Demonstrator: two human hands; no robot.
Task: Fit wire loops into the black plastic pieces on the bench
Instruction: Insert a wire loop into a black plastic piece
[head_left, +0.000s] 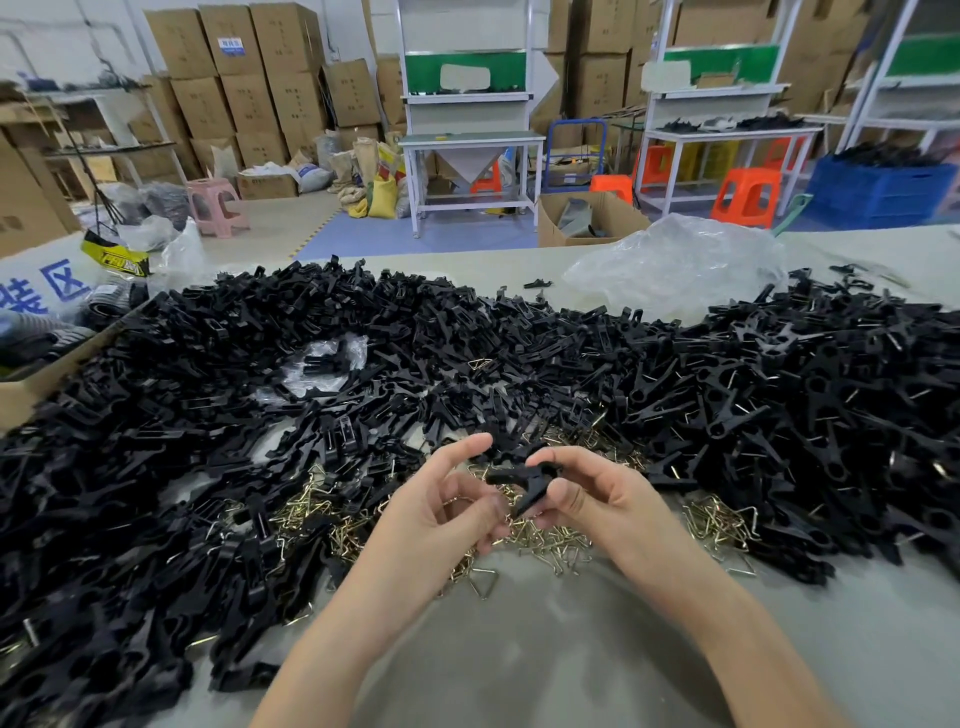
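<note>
Left hand (447, 512): raised over the bench, palm turned towards the right hand; forefinger lifted and bent, the other fingers curled inward, their tips just beside the held piece.
Left grip: blurred; a glint of wire shows by the curled fingers, but I cannot tell whether anything is held.
Right hand (597, 499): raised level with the left, wrist bent inward, forearm running to the lower right edge.
Right grip: thumb and forefinger pinch the black plastic piece (524, 480).
Black plastic piece: held in the air between the two hands, above the wire loops, forked end pointing down.
Wire loops (550, 538): loose brass-coloured pile on the bench under and just beyond the hands.
Heap of black pieces (415, 332): spread across the bench from left edge to right, ringing the wire pile.
Bench (519, 654): pale grey top, bare in front of the forearms.
Clear plastic bag (675, 265): crumpled, at the far right of the bench.
Floor sign (47, 291): blue characters "装区", cut off at the left edge.
Yellow-and-black packet (114, 260): lettering too blurred to read.
Carton label (231, 44): blue and white, on stacked cardboard boxes; text unreadable.
</note>
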